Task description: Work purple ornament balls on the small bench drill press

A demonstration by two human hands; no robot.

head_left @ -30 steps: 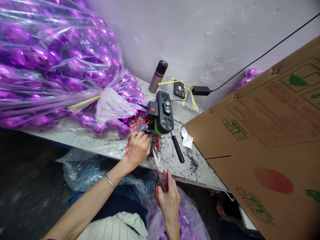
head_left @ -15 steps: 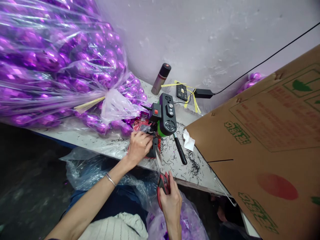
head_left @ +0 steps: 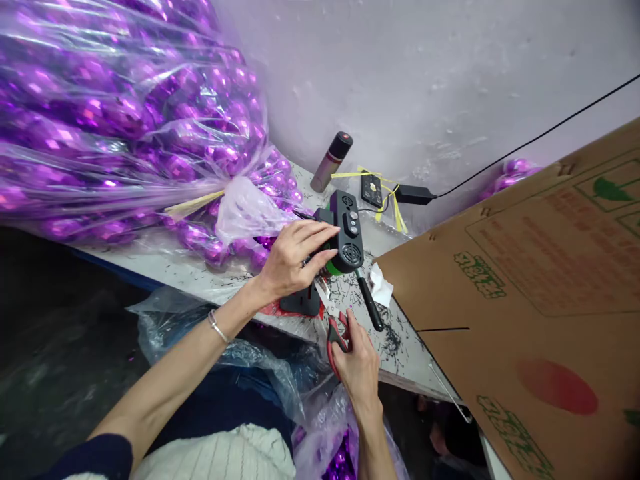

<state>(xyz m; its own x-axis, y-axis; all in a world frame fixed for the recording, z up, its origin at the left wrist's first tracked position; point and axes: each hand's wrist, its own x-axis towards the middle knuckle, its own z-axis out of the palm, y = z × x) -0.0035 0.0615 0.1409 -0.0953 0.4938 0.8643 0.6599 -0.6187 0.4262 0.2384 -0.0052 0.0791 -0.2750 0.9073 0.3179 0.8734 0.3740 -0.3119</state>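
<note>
My left hand (head_left: 297,259) lies against the side of a small black bench machine (head_left: 349,230) with round vents and a green part. Its fingers are stretched out and slightly parted, covering the box that carries the red switch. My right hand (head_left: 359,363) grips scissors (head_left: 337,337) with red and black handles. Their blades point up towards the foot of the machine, and the tips are partly lost behind it. Below my left hand shows the machine's dark base plate (head_left: 301,303), on something red. A black lever (head_left: 370,305) slants down on the machine's right side.
A large clear bag of shiny purple balls (head_left: 150,133) fills the left of the white table (head_left: 200,283). Behind the machine stand a spray can (head_left: 331,162) and a black adapter (head_left: 414,195). A cardboard box (head_left: 525,287) borders the right. Short black clippings litter the tabletop.
My left hand has moved up from the base plate to the machine's side, and now hides the red switch. My right hand has moved slightly up and right with the scissors.
</note>
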